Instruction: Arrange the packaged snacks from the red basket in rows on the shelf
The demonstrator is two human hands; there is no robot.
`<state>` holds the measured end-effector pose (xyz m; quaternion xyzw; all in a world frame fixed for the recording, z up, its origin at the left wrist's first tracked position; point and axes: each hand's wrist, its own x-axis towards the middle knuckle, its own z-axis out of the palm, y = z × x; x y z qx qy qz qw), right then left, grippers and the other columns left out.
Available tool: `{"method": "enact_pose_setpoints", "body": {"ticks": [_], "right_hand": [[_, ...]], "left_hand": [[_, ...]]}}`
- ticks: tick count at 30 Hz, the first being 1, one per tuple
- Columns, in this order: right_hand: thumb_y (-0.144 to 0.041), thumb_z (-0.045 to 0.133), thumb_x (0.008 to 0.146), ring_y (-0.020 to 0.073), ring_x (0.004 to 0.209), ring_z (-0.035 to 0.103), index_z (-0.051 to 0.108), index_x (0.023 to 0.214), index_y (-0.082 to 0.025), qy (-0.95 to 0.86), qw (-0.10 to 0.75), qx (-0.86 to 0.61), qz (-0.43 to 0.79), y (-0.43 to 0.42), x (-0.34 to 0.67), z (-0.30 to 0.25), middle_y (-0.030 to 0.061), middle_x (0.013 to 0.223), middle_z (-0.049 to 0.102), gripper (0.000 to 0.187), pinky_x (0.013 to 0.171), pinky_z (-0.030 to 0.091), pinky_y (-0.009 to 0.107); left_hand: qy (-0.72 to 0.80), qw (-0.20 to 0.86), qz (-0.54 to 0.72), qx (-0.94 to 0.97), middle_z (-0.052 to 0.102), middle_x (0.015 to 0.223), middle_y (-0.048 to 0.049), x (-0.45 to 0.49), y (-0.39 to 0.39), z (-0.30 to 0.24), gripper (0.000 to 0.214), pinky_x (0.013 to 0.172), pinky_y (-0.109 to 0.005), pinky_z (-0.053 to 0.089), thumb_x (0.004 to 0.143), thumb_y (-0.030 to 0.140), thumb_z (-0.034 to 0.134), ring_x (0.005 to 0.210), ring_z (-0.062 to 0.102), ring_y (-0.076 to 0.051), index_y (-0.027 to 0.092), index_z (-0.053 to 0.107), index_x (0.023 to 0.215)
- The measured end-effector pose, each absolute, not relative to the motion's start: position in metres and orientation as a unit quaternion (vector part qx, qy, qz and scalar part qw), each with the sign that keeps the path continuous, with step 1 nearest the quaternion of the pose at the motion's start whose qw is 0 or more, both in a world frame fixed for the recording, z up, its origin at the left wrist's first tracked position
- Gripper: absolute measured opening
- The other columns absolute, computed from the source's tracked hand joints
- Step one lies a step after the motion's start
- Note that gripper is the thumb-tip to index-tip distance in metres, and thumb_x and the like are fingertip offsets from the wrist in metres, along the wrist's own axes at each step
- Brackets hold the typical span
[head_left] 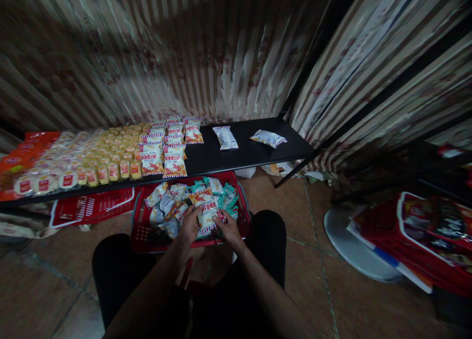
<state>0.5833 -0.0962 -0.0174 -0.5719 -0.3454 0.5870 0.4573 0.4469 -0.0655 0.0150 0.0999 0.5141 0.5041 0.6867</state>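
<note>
Above a red basket (139, 233) between my knees, I hold an orange-and-white snack packet (207, 212) by its two sides. My left hand (191, 223) pinches its left edge, and my right hand (229, 227) grips the right edge with the thumb on its front. Below it the basket is full of white, orange and green snack packets (229, 195). On the black shelf (236, 161) in front, similar orange-and-white packets (174, 159) stand in rows. Two more packets lie further right: one (225, 137) back side up, the other (268, 138) askew.
Left on the shelf are rows of small yellow wrapped cakes (114, 171), white round ones (43, 183) and orange bags (27, 152). A second red basket (94, 206) lies beneath. At right, a filled red basket (401, 231) rests over a pale round stool (342, 240). Striped curtain (221, 49) hangs behind.
</note>
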Motion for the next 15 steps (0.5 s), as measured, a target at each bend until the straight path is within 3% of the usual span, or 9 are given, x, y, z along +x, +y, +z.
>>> {"method": "enact_pose_setpoints", "body": {"ticks": [4,8,15], "right_hand": [[-0.047,0.078,0.058,0.0198,0.074,0.065,0.064,0.104,-0.021,-0.352,0.464,-0.544,0.604,-0.094,0.586,-0.027,0.0022,0.086,0.070,0.054,0.068,0.053,0.033],[-0.042,0.080,0.056,0.0184,0.071,0.065,0.060,0.105,-0.021,-0.329,0.477,-0.547,0.603,-0.093,0.585,-0.032,0.0012,0.084,0.070,0.057,0.066,0.053,0.031],[-0.042,0.080,0.051,0.0175,0.069,0.064,0.060,0.086,-0.022,-0.203,0.582,-0.524,0.587,-0.087,0.584,-0.029,-0.0004,0.077,0.069,0.045,0.070,0.052,0.031]], "left_hand": [[0.517,0.670,0.526,0.085,0.068,0.071,0.0014,0.443,-0.058,0.017,0.017,0.061,-0.021,0.052,0.073,0.016,0.068,0.063,0.066,-0.012,0.018,0.058,0.087],[0.530,0.659,0.530,0.062,0.067,0.066,0.0012,0.440,-0.056,0.016,0.010,0.057,-0.021,0.051,0.076,0.014,0.064,0.058,0.065,-0.011,0.016,0.060,0.085],[0.547,0.662,0.511,0.027,0.068,0.073,-0.0041,0.437,-0.059,0.012,0.008,0.063,-0.025,0.052,0.077,0.013,0.061,0.064,0.066,-0.014,0.014,0.063,0.085]]}}
